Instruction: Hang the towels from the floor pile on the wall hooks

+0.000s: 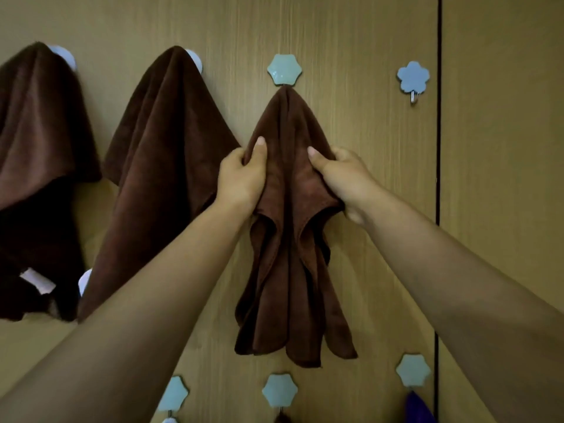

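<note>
Centrally, against the wood-grain wall panel (351, 41), a brown towel (290, 270) hangs by its peak from the hexagonal hook (284, 70) at upper centre of the frame, its folds falling in loose pleats toward the lower centre. Judged from the drape, the cloth is soft, light and limp, with a plush pile that offers friction rather than slip; it is not fragile. It would best be taken by pinching gathered folds on either side just below the peak, since a limp cloth gives no rigid edge to grasp.

Two further brown towels, the left towel (39, 148) and the second towel (158, 166), hang from round hooks at the upper left of the frame. A flower-shaped hook (413, 77) at upper right carries nothing. More hooks line the bottom edge, one bearing a blue cloth (418, 407).

The left hand (241, 178) grips the hanging towel's left flank, thumb laid upward over the folds, fingers curled behind. The right hand (341, 175) pinches the right flank, thumb on the front, fingers wrapped around the gathered edge. The hands are apart, one on each side, both clamped on the same towel at mid-frame.
</note>
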